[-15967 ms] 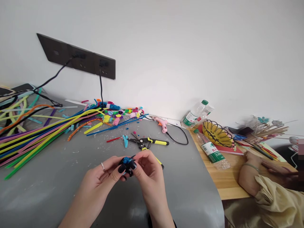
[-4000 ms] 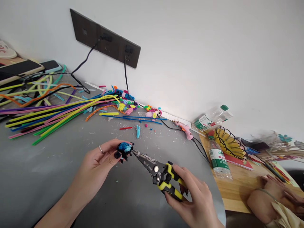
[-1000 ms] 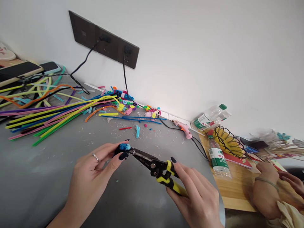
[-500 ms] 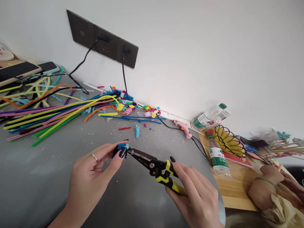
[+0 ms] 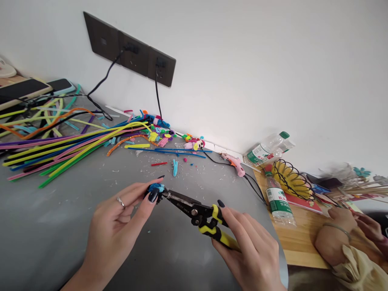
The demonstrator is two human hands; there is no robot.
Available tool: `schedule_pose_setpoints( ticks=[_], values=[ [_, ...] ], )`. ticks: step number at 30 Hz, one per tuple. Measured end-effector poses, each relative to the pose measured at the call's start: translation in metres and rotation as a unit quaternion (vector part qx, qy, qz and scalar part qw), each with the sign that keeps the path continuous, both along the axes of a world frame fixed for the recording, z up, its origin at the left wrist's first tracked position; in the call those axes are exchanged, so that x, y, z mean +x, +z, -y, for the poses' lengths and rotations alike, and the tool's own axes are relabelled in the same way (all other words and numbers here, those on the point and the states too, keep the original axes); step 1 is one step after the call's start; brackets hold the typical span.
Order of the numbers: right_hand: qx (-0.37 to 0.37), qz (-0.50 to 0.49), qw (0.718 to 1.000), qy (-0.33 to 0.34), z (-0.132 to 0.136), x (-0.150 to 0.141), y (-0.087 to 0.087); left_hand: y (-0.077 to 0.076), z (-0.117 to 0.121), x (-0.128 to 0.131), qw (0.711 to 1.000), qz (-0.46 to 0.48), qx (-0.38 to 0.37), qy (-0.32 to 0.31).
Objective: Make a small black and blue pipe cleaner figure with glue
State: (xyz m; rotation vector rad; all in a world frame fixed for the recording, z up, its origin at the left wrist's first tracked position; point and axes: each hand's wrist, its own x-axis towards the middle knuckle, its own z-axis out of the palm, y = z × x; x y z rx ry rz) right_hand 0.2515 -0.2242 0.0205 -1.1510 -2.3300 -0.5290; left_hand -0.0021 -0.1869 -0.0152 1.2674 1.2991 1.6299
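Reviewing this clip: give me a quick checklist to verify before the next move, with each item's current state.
1. Left hand pinching the blue-black piece: ok.
2. Right hand holding the pliers by the handles: ok.
3. Pliers' jaws clamped on the piece: cannot tell; the tips are at its edge, but the detail is too small.
4. Glue gun apart from both hands: ok.
5. Table free of scraps: not ok, several lie scattered.
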Motion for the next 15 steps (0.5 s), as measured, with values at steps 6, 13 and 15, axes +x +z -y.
schedule_pose_setpoints(
  ticks=[6, 13, 15],
  values=[
    [-0.003, 0.000, 1.000, 0.002, -0.0007, 0.0003, 0.0006, 0.0016, -0.0003, -0.0009, 1.000, -0.008, -0.003, 0.002],
    [-0.041, -0.071, 0.996, -0.018, 0.0020, -0.0037, -0.0067, -0.0030, -0.0002, -0.0042, 1.000, 0.001, -0.028, -0.008],
    [-0.082, -0.131, 0.988, -0.032, 0.0032, -0.0044, -0.0090, -0.0072, -0.0006, -0.0067, 0.999, 0.003, -0.038, -0.012]
  ],
)
